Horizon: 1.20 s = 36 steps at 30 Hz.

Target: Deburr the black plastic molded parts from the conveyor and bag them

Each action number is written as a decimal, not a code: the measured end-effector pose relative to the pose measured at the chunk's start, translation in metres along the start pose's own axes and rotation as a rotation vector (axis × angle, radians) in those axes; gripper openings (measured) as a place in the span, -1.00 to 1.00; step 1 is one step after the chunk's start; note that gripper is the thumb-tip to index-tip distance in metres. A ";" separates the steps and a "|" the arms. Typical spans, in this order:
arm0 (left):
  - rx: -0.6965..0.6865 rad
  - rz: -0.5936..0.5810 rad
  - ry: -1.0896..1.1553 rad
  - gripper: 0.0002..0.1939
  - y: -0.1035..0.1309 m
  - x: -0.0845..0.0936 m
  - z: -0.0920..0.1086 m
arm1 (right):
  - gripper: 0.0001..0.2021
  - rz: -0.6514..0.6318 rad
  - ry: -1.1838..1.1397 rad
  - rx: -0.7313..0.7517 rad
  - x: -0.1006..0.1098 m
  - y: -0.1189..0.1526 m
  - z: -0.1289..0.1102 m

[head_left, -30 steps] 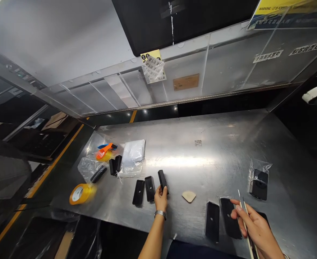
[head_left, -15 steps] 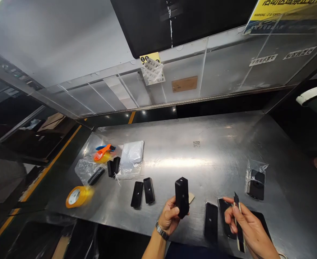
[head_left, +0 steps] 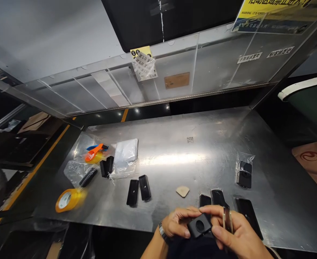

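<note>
My left hand [head_left: 178, 223], with a metal watch on the wrist, grips a small black box [head_left: 200, 226] with a round recess in the face toward me. My right hand [head_left: 235, 230] is closed around a slim knife-like tool [head_left: 228, 218], which stands up between its fingers. The right thumb and fingertips also touch the box's right end. Just beyond the hands lie black trays [head_left: 218, 197], partly covered by my fingers. Another dark tray [head_left: 248, 216] is to the right of my right hand. A beige wedge-shaped piece [head_left: 182, 191] rests on the metal table [head_left: 169, 176].
Two open black trays [head_left: 138, 190] lie left of centre. Farther left are a stack of clear bags [head_left: 125, 153], an orange tape dispenser [head_left: 95, 154] and a yellow tape roll [head_left: 67, 200]. A bagged black item [head_left: 244, 173] lies at right. A shelf edge [head_left: 169, 99] crosses behind the table.
My left hand has lowered the black box and tipped it, so its recessed face shows. My right hand has moved left to touch it. The beige piece is now uncovered; the view has shifted.
</note>
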<state>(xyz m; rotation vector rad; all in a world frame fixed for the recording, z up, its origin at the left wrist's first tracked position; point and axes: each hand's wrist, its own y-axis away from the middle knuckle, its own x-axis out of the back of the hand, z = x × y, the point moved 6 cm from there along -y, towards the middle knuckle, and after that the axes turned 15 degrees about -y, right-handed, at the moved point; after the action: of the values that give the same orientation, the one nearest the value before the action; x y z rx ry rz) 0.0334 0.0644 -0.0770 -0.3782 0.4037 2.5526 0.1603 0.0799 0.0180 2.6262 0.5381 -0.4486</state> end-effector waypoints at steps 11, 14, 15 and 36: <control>-0.058 -0.085 0.272 -0.45 0.005 -0.001 0.006 | -0.67 -0.061 -0.032 -0.004 -0.004 0.003 0.007; -0.046 -0.073 0.275 -0.47 0.006 0.001 0.007 | -0.67 -0.062 -0.044 -0.009 -0.004 0.003 0.007; -0.045 -0.070 0.277 -0.48 0.006 0.001 0.007 | -0.67 -0.054 -0.048 -0.014 -0.005 0.002 0.007; 0.017 -0.112 0.435 -0.32 0.015 -0.021 0.028 | -0.63 0.377 -0.276 -0.047 0.033 -0.014 0.010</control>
<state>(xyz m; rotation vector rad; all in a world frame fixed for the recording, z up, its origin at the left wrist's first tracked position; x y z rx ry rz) 0.0375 0.0521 -0.0414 -0.9284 0.5431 2.3467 0.1809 0.0967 -0.0084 2.4842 -0.0359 -0.6489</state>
